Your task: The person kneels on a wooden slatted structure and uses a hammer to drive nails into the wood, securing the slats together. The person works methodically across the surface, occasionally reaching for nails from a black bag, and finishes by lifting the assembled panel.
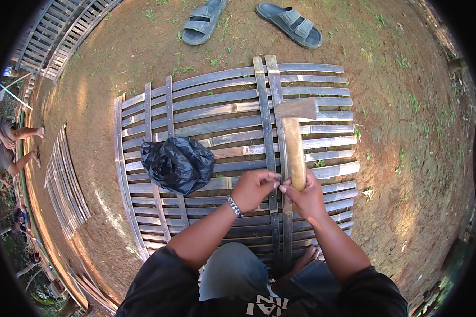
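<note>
Beneath my hands lies a panel of bamboo slats [217,129], joined by pairs of crosswise strips. My right hand [308,198] is closed round the lower end of a hatchet's wooden handle [295,153]. The rusty hatchet head [297,109] points away from me over the panel. My left hand [255,189] is closed, its thumb and fingertips pinched together, almost meeting my right thumb above the right-hand strips. Whatever sits between those fingertips is too small to make out. To the left of my hands, a crumpled black plastic bag [177,165] rests on the slats.
A pair of grey sandals [296,26] stands on the bare soil [407,158] beyond the panel. A narrower slatted piece [67,185] lies to the left. Another person's legs [24,142] show at the far left. More slatted panels [58,34] stand at the upper left.
</note>
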The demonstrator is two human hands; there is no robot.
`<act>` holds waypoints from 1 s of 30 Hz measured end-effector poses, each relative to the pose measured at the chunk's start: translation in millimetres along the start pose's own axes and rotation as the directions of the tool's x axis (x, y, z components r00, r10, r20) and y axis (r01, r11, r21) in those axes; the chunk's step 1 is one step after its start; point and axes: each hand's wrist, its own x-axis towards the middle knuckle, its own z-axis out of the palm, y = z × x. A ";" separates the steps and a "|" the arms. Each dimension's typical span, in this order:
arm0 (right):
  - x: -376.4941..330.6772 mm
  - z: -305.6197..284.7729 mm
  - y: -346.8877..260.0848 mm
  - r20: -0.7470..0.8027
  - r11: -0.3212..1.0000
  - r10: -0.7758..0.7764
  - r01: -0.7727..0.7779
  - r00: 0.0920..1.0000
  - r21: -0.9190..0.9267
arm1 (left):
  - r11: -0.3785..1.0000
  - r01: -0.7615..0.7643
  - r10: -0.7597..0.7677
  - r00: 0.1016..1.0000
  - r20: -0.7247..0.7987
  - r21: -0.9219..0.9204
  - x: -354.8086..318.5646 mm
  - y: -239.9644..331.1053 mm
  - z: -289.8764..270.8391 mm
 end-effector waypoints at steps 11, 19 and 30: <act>8.0 -33.6 7.7 -0.108 0.998 -0.029 0.035 0.994 0.052 | 0.831 -0.246 0.539 0.579 -0.612 0.499 161.3 3.3 -31.5; 7.0 -15.5 17.5 -0.044 0.996 0.058 -0.055 0.997 0.065 | 0.788 -0.094 0.555 0.538 -0.635 0.609 172.5 -2.3 -24.6; 73.1 -16.5 -12.8 -0.033 0.991 0.079 -0.082 0.996 -0.104 | 0.735 -0.068 0.587 0.563 -0.582 0.674 202.0 0.5 -40.7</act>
